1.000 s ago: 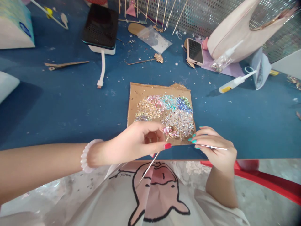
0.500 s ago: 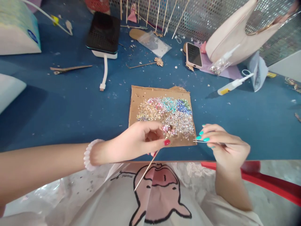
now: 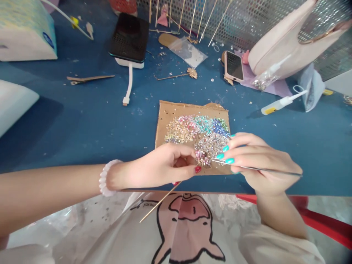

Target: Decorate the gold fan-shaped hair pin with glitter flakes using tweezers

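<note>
My left hand (image 3: 170,165) is closed on a hairpin (image 3: 159,203), a thin gold stick that slants down toward my lap. Its decorated head (image 3: 202,157), set with pink and clear stones, shows past my fingertips above the cardboard. In my right hand (image 3: 255,161) are metal tweezers (image 3: 264,169), pinched between the fingers, with their tips close to the hairpin's head. I cannot tell whether the tips touch it or grip a stone. Underneath lies a cardboard piece (image 3: 176,107) bearing loose rhinestones (image 3: 211,143) sorted by colour: pink, yellow, turquoise, blue and clear.
A glue bottle (image 3: 276,105) lies at right, near a phone (image 3: 233,66) and a white bag (image 3: 277,40). Behind the cardboard is another gold hairpin (image 3: 176,76). A hair clip (image 3: 89,79) and a black device with a cable (image 3: 129,38) lie at left.
My right hand has moved left with the tweezers, bringing their tips to the hairpin's head. The hairpin's stick now slants more flatly in my left hand. The view has shifted slightly.
</note>
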Tool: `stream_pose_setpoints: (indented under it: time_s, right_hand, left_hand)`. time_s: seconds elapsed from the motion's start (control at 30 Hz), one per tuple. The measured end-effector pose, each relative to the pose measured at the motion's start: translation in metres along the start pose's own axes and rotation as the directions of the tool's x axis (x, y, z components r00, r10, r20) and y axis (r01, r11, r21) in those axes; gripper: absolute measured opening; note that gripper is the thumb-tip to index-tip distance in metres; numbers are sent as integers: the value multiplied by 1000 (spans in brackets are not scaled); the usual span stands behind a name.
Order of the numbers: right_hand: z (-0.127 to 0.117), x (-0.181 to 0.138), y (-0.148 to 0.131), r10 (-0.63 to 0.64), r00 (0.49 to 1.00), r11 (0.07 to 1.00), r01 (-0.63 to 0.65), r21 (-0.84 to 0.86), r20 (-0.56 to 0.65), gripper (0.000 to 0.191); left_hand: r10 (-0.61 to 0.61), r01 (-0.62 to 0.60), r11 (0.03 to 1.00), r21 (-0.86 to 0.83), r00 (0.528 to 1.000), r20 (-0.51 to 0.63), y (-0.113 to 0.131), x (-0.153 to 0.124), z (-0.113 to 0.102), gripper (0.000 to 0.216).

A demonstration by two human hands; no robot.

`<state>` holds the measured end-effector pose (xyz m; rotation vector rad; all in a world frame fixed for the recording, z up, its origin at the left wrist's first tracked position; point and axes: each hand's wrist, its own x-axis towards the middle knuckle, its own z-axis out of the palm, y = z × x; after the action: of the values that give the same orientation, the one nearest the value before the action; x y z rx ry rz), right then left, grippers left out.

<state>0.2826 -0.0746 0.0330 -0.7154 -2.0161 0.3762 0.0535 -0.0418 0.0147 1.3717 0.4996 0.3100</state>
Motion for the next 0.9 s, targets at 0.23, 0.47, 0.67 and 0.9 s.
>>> stream_pose_setpoints:
  time_s: [0.23, 0.47, 0.67, 0.9]
  right_hand:
    - [-1, -3, -5, -29, 995, 999, 33, -35, 95, 17]
    - [3, 0, -11, -37, 995, 992, 48, -121, 95, 10]
    - [1, 4, -16, -6, 989, 986, 31, -166, 151, 11]
    - [-1, 10, -21, -4, 978, 972, 53, -230, 211, 6]
  left_hand:
    - [-19, 20, 997, 80, 1000, -9, -1, -2, 0, 10]
    - [-6, 5, 993, 117, 1000, 12, -1, -1, 0, 13]
    - [6, -7, 992, 123, 1000, 10, -2, -2, 1, 12]
    - [-12, 8, 990, 142, 1000, 25, -2, -2, 0, 13]
